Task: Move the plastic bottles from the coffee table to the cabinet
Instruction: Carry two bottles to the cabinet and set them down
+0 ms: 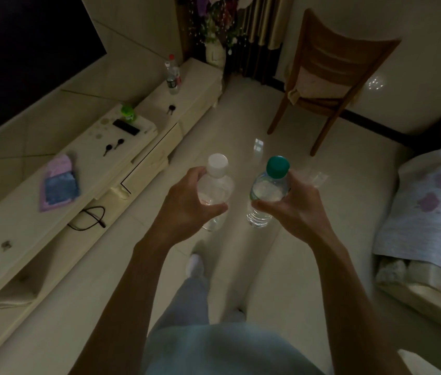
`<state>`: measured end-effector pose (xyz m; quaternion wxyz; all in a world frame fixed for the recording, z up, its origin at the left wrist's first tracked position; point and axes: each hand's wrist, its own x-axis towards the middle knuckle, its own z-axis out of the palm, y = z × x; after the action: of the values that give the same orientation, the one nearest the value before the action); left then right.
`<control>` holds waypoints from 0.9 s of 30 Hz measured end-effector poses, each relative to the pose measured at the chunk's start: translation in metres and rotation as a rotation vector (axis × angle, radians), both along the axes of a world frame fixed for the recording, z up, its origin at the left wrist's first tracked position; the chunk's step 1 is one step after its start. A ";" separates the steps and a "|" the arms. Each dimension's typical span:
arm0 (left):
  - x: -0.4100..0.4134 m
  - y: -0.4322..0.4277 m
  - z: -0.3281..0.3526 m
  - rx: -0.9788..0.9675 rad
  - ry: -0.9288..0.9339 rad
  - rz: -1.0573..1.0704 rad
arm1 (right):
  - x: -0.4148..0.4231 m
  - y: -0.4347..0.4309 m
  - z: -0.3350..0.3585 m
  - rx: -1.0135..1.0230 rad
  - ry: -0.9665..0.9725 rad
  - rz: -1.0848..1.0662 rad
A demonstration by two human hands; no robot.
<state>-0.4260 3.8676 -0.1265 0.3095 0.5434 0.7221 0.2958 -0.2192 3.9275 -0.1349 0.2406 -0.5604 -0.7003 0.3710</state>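
White-capped bottle (215, 186) upright in left hand (187, 205) grip, green-capped bottle (266, 192) in right hand (296, 209) grip, cabinet (24, 234) ahead-left, nearer left.

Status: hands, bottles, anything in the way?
Left hand grips white-cap bottle, right hand green-cap bottle. Both over floor, cabinet at left. Chair ahead right, clear of cabinet.

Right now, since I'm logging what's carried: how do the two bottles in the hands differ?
The white-capped bottle is in the left hand, the green-capped bottle in the right hand. The green-capped bottle shows ribs near its base; the white-capped bottle looks smoother there. Both are clear, capped plastic.
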 end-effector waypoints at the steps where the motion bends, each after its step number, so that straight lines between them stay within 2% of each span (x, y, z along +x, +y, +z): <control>1: -0.004 0.009 -0.001 0.004 -0.002 -0.003 | -0.004 0.009 -0.001 -0.003 0.005 -0.002; 18: -0.108 0.216 -0.008 0.000 -0.072 -0.091 | -0.114 0.197 0.006 -0.024 -0.039 -0.045; 27: -0.123 0.297 -0.014 -0.020 -0.073 -0.141 | -0.130 0.269 0.000 -0.047 -0.037 -0.061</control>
<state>-0.5485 4.1648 -0.1402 0.3611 0.5786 0.6732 0.2855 -0.3489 4.1967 -0.1351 0.2257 -0.5936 -0.6785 0.3694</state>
